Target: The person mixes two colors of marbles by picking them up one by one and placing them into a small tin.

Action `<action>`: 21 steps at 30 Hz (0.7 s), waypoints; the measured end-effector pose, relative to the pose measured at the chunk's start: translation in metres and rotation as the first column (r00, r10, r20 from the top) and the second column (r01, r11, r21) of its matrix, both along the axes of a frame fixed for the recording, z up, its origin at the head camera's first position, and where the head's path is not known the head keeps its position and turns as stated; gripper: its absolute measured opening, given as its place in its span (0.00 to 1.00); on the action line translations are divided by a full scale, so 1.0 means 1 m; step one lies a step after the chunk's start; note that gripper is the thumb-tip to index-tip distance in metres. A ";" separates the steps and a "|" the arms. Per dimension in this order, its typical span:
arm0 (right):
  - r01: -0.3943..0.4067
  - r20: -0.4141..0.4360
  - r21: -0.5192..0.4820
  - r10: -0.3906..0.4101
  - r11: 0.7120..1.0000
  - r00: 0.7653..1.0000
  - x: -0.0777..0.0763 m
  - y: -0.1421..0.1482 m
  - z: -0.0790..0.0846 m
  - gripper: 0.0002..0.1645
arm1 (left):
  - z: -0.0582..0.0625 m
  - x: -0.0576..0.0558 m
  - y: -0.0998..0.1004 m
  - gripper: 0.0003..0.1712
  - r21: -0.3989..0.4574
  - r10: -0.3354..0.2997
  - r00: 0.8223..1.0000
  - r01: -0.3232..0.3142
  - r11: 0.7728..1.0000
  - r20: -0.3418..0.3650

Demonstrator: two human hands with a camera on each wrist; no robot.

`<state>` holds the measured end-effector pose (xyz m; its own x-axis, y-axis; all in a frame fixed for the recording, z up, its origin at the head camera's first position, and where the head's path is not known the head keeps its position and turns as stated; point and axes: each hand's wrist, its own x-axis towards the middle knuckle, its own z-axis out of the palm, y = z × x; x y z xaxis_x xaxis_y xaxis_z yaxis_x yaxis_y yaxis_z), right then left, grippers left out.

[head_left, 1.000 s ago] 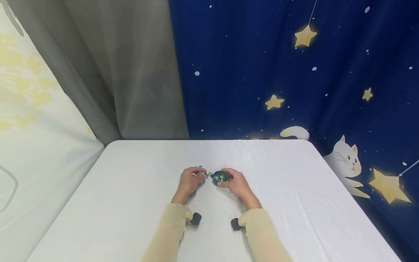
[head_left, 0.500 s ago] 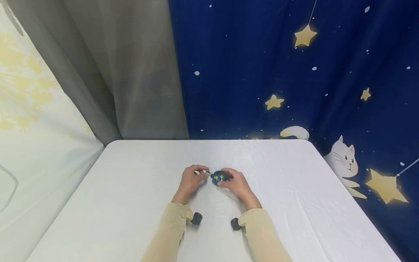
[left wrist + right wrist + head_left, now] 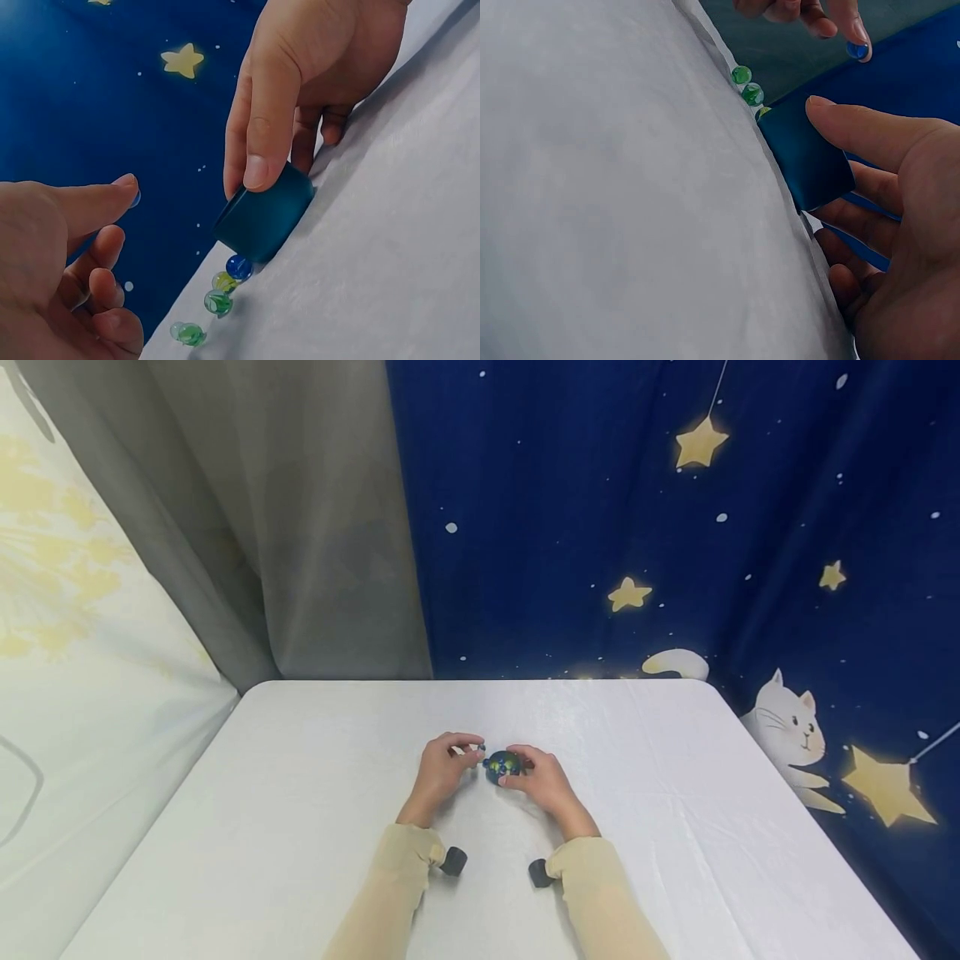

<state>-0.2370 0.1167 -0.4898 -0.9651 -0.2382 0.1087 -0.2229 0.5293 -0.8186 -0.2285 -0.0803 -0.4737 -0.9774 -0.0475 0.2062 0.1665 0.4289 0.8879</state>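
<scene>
Between the thumb and a finger of my left hand (image 3: 442, 770) a blue glass marble (image 3: 857, 50) is pinched, raised off the table near the left side of a small dark teal cup (image 3: 264, 219). My right hand (image 3: 547, 783) grips that cup from the right, thumb on its near side, and steadies it on the table. In the head view, several marbles show inside the cup. Outside it lie loose marbles: a blue one (image 3: 239, 267) against the wall, a yellow one (image 3: 224, 282), and green ones (image 3: 218, 302) trailing away to the left.
A white cloth (image 3: 300, 827) covers the table. Behind its far edge hang a grey curtain (image 3: 337, 568) and a dark blue one (image 3: 540, 527) with stars. Black wrist cameras (image 3: 453, 862) sit at both cuffs.
My left hand has moved right and slightly up from among the loose marbles, and now lifts a blue marble beside the cup. The right hand and cup have stayed put.
</scene>
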 end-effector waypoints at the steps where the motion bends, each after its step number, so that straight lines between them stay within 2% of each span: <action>1: 0.000 0.001 -0.001 0.000 1.000 1.000 0.000 0.000 0.000 0.32 | 0.000 0.000 0.000 0.09 0.000 0.001 1.000 -0.001 1.000 -0.006; 7: 0.001 -0.005 -0.001 -0.001 1.000 1.000 0.000 0.000 -0.001 0.32 | 0.001 0.000 0.002 0.10 -0.001 0.004 1.000 -0.004 1.000 -0.030; 14: 0.002 -0.017 0.001 -0.002 1.000 1.000 0.000 0.000 -0.002 0.32 | 0.001 0.001 0.005 0.10 0.028 -0.001 0.999 0.002 1.000 -0.035; 21: 0.004 -0.025 -0.008 -0.005 1.000 1.000 0.000 0.000 -0.004 0.32 | 0.004 0.004 0.009 0.10 0.014 -0.002 0.999 0.003 1.000 -0.034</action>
